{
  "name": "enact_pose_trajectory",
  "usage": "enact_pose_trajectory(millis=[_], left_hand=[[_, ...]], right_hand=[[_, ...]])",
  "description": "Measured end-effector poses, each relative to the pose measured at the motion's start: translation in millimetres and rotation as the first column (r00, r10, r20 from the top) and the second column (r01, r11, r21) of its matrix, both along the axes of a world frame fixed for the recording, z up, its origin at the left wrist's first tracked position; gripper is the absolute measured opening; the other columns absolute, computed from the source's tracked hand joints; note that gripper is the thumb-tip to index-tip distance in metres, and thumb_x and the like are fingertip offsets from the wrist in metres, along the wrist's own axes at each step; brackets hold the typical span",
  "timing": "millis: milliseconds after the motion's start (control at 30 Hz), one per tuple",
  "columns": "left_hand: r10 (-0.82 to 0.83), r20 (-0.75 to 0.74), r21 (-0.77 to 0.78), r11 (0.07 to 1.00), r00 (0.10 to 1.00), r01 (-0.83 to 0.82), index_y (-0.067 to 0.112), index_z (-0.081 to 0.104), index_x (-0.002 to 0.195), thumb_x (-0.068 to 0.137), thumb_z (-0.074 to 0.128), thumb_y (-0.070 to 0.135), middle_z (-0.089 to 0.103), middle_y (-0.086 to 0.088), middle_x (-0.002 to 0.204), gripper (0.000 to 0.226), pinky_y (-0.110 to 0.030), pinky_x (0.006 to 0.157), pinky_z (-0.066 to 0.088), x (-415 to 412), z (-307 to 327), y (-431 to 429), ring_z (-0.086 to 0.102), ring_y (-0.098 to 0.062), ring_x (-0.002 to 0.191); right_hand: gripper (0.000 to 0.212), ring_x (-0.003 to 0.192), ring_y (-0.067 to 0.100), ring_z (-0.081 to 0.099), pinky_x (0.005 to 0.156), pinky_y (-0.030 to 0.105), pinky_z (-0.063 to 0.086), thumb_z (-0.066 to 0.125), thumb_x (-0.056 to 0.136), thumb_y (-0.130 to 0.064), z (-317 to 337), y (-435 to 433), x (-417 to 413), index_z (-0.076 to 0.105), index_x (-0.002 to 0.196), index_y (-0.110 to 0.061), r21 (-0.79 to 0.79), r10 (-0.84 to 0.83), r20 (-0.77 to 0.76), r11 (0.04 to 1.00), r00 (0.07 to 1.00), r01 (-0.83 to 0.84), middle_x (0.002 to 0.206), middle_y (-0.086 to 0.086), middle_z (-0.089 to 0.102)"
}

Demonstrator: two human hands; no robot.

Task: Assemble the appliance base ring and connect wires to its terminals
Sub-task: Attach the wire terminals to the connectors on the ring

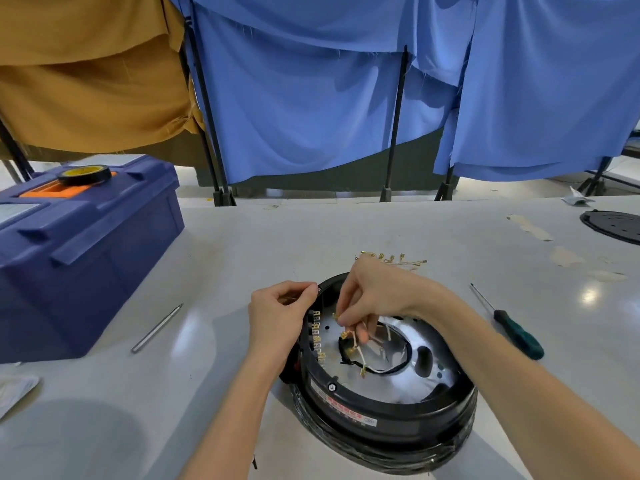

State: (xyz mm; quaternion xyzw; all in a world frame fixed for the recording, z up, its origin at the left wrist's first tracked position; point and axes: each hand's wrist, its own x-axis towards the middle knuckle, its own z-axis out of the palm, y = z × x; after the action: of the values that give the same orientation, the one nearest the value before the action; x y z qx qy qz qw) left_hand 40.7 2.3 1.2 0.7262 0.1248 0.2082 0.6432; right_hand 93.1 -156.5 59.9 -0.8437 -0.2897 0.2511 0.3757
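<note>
Base ring (381, 420): lower centre, on the grey table (242, 237)
Right hand (374, 296): fingers pinch a white wire (356, 344) over the ring, near the terminals (317, 336)
Left hand (277, 313): fingers curled together at the left rim, contents unclear
Loose wires (394, 258): just behind the ring

Black base ring (384, 415), blue toolbox (86, 258), green-handled screwdriver (517, 336), blue curtains (311, 98).

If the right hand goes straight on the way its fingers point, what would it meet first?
Pinching cream wires, the right hand points down into the base ring; it would probably meet the metal plate first, though depth is unclear.
</note>
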Motion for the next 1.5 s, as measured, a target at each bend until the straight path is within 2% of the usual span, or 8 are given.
enact_pose_trajectory(millis=[300, 533, 667, 900, 1000, 1133, 1300, 1500], left_hand=[[-0.019, -0.002, -0.048, 0.999, 1.0, 0.019, 0.017, 0.078, 0.077, 0.077, 0.078, 0.02, 0.075, 0.002, 0.072, 0.003, -0.036, 0.077, 0.059, -2.7, -4.0, 4.1, 0.072, -0.015, 0.073], [-0.128, -0.019, -0.14, 0.982, 0.992, 0.124, 0.018, 0.079, 0.082, 0.078, 0.078, 0.021, 0.076, -0.003, 0.081, 0.005, -0.041, 0.084, 0.057, -8.8, -7.8, 9.8, 0.073, -0.019, 0.081], [-0.128, -0.01, -0.116, 0.985, 0.992, 0.126, 0.018, 0.079, 0.087, 0.08, 0.076, 0.022, 0.076, -0.001, 0.084, 0.009, -0.045, 0.089, 0.055, -10.2, -8.8, 9.6, 0.072, -0.019, 0.087], [-0.089, 0.019, -0.069, 0.994, 0.996, 0.09, 0.015, 0.078, 0.09, 0.081, 0.075, 0.022, 0.076, 0.002, 0.083, 0.012, -0.04, 0.088, 0.056, -11.8, -11.3, 7.1, 0.072, -0.014, 0.085], [-0.024, 0.027, 0.017, 1.0, 0.999, 0.024, 0.019, 0.076, 0.08, 0.077, 0.079, 0.032, 0.075, 0.005, 0.077, 0.014, -0.033, 0.08, 0.057, -11.6, -12.0, 7.6, 0.071, -0.01, 0.078], [0.216, 0.013, 0.426, 0.882, 0.976, -0.2, 0.02, 0.051, 0.056, 0.069, 0.074, 0.058, 0.054, 0.009, 0.054, 0.046, -0.028, 0.053, 0.037, -9.4, -12.1, 13.3, 0.051, -0.008, 0.055], [0.066, -0.06, 0.455, 0.89, 0.996, -0.031, 0.014, 0.031, 0.045, 0.08, 0.064, 0.056, 0.026, 0.004, 0.041, 0.064, -0.031, 0.05, 0.025, -7.2, -12.8, 16.5, 0.026, -0.013, 0.046], [0.14, -0.122, 0.594, 0.803, 0.983, -0.041, 0.017, 0.042, 0.043, 0.081, 0.055, 0.066, 0.034, 0.003, 0.038, 0.063, -0.028, 0.047, 0.025, -10.7, -8.4, 16.7, 0.04, -0.018, 0.048]], right_hand=[[0.002, 0.048, 0.019, 0.066, 0.048, 0.021, 0.05, 0.07, 0.078, 0.005, -14.7, 10.6, 2.5, 0.068, 0.079, 0.005, 0.038, -0.039, 0.062, 0.999, 0.997, 0.036, 0.061, 0.017, 0.07], [0.001, 0.051, 0.02, 0.061, 0.054, 0.029, 0.051, 0.072, 0.074, -0.001, -21.7, 13.4, 2.8, 0.072, 0.074, 0.0, 0.062, -0.028, 0.125, 0.998, 0.992, 0.02, 0.064, 0.024, 0.068], [0.003, 0.049, 0.016, 0.063, 0.051, 0.02, 0.049, 0.073, 0.077, 0.003, -21.8, 13.9, 1.4, 0.072, 0.078, 0.005, 0.095, -0.028, 0.084, 0.995, 0.996, 0.02, 0.064, 0.019, 0.069], [0.005, 0.052, 0.02, 0.064, 0.057, 0.026, 0.054, 0.074, 0.077, 0.003, -23.6, 12.4, 1.3, 0.071, 0.079, 0.006, 0.112, -0.061, 0.065, 0.992, 0.996, 0.053, 0.062, 0.018, 0.068], [0.004, 0.052, 0.019, 0.064, 0.057, 0.025, 0.054, 0.074, 0.078, 0.002, -24.5, 12.0, 0.5, 0.072, 0.079, 0.005, 0.11, -0.064, 0.067, 0.992, 0.996, 0.056, 0.061, 0.016, 0.068], [0.004, 0.051, 0.017, 0.064, 0.055, 0.023, 0.053, 0.074, 0.077, 0.002, -25.9, 11.8, 0.1, 0.071, 0.079, 0.004, 0.117, -0.073, 0.057, 0.991, 0.996, 0.066, 0.058, 0.009, 0.068], [0.005, 0.051, 0.016, 0.065, 0.054, 0.022, 0.053, 0.074, 0.077, 0.002, -26.6, 12.3, 0.0, 0.071, 0.08, 0.005, 0.117, -0.076, 0.05, 0.991, 0.996, 0.07, 0.054, 0.003, 0.068], [0.005, 0.05, 0.016, 0.064, 0.053, 0.02, 0.051, 0.074, 0.076, 0.004, -25.3, 13.6, -0.6, 0.072, 0.08, 0.006, 0.131, -0.103, 0.013, 0.986, 0.995, 0.1, 0.055, 0.005, 0.068]])
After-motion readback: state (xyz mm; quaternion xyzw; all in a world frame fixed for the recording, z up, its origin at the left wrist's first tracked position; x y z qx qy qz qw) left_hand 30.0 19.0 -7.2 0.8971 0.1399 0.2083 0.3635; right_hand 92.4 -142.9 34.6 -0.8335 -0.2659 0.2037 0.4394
